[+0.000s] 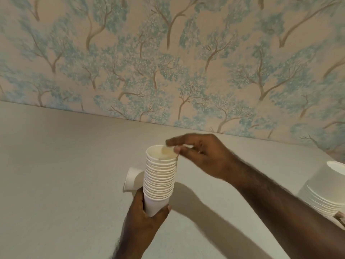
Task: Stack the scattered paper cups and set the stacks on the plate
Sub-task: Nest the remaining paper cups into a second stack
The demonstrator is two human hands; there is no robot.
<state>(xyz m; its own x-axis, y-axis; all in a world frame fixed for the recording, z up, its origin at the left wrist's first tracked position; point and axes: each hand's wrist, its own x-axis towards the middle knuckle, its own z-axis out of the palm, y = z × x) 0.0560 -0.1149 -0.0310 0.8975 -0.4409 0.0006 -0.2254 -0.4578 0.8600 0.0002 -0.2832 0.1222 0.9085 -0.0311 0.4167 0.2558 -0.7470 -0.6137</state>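
Observation:
A tall stack of white paper cups [160, 176] stands upright above the table, mouths up. My left hand [147, 214] grips its bottom cup from below. My right hand [197, 156] is at the top of the stack, fingertips pinching the rim of the top cup on its right side. One loose paper cup [131, 178] lies on its side on the table just behind and left of the stack, partly hidden by it. Another stack of cups [328, 187] lies on its side at the right edge. No plate is in view.
The pale table [56, 165] runs back to a wall with tree-pattern wallpaper [168, 62]. A small brownish object [340, 218] shows under the right-hand stack at the frame's edge.

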